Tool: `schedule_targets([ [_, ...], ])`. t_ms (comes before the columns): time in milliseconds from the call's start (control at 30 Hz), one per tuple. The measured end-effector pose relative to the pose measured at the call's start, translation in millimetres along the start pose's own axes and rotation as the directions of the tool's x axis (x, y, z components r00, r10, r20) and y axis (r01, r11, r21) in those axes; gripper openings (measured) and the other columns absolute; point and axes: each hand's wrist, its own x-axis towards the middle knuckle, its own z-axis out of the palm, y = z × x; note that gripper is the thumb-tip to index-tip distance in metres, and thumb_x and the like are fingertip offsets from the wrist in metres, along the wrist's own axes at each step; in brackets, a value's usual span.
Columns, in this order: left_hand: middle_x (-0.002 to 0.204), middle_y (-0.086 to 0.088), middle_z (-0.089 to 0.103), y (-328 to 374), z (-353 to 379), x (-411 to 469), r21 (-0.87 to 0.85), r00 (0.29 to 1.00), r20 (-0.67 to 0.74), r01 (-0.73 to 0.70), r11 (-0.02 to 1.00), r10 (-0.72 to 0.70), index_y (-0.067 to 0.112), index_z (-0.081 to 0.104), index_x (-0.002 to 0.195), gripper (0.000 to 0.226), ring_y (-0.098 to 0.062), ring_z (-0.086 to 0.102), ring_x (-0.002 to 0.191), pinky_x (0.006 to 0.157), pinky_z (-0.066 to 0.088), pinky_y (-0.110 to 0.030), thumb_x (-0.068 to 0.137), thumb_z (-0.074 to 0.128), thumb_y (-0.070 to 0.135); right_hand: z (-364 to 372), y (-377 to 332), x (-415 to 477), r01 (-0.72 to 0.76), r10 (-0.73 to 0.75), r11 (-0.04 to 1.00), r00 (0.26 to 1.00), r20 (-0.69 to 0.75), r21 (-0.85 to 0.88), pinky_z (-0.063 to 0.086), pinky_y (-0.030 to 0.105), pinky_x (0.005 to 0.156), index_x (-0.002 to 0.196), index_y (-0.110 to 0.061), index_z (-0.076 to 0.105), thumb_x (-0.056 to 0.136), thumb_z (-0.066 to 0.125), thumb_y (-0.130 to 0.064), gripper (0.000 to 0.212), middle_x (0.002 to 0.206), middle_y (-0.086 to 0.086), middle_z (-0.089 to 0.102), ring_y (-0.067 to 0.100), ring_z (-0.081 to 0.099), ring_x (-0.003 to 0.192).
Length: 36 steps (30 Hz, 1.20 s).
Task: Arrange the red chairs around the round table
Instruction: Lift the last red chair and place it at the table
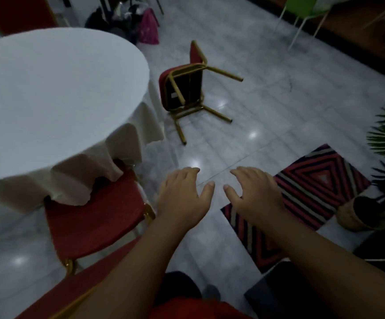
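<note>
Beyond both outstretched hands, on the pale tiled floor [267, 107], 1 red chair lies tipped over [182, 88], just right of the round tabletop [56, 88] and its hanging white cloth [127, 146].

Orientation of the tipped chair: dark seat underside faces the camera, 4 gold legs point out toward the right and the near floor, and the backrest lies away toward the far side of the room. Its long axis, from backrest top to the feet of the near legs, runs roughly from far to near and lies about flat on the floor.

A 2nd red chair [90, 224] stands upright at the near edge of the tabletop, seat partly under the cloth; this one looks placed. A red panel with gold trim at top left may be a 3rd chair; cannot confirm.

Left hand [182, 199] and right hand [256, 196]: palms down, fingers [239, 173] spread wide and loosely curled, holding nothing, well apart from the fallen chair.

Step in hand, as judged: reach toward the fallen chair, no contact yet. Next move calls for stepping closer, gripping the backrest frame and a seat edge, rotating the chair onto its 4 legs, then turning the seat toward the tabletop and sliding it in beside the cloth.

Striped rug [313, 192] sits under the right forearm, clear of the likely path.
</note>
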Motion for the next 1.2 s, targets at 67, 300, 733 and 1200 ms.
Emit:
schedule_targets([
  [67, 0.150, 0.000, 0.049, 15, 14, 30, 0.028, 0.998, 0.061, -0.025, 0.999, 0.023, 0.022, 0.045, 0.148, 0.061, -0.021, 0.040, 0.141, 0.118, 0.028, -0.040, 0.099, 0.042, 0.058, -3, 25, 22, -0.037, 0.038, 0.999, 0.998, 0.043, -0.025, 0.031, 0.047, 0.115, 0.138, -0.023, 0.056, 0.090, 0.040, -0.060, 0.063, 0.146, -0.001, 0.054, 0.020, 0.045, 0.137],
  [300, 0.157, -0.003, 0.041, 65, 55, 169, 0.011, 0.983, 0.165, -0.079, 0.997, 0.076, 0.017, 0.039, 0.151, 0.061, -0.021, 0.032, 0.146, 0.122, 0.023, -0.041, 0.101, 0.042, 0.053, -16, 104, 129, -0.122, 0.126, 0.992, 0.982, 0.144, -0.039, 0.013, 0.048, 0.123, 0.150, -0.028, 0.041, 0.091, 0.028, -0.065, 0.071, 0.162, -0.003, 0.032, 0.017, 0.025, 0.149],
  [733, 0.156, -0.004, 0.044, 209, 92, 490, 0.098, 0.940, 0.259, -0.253, 0.963, 0.221, 0.017, 0.042, 0.150, 0.062, -0.023, 0.034, 0.147, 0.122, 0.025, -0.045, 0.100, 0.042, 0.054, -82, 283, 367, -0.372, 0.375, 0.927, 0.921, 0.104, -0.049, 0.008, 0.048, 0.124, 0.153, -0.030, 0.037, 0.096, 0.036, -0.065, 0.067, 0.163, -0.004, 0.030, 0.017, 0.023, 0.150],
  [1200, 0.158, -0.003, 0.041, 356, 164, 741, 0.096, 0.987, 0.159, 0.018, 0.995, -0.034, 0.021, 0.041, 0.150, 0.061, -0.021, 0.032, 0.147, 0.122, 0.022, -0.043, 0.100, 0.041, 0.057, -146, 489, 653, -0.050, 0.070, 0.994, 0.972, 0.223, -0.097, 0.004, 0.049, 0.125, 0.154, -0.029, 0.033, 0.088, 0.019, -0.070, 0.079, 0.164, -0.002, 0.028, 0.019, 0.021, 0.151],
])
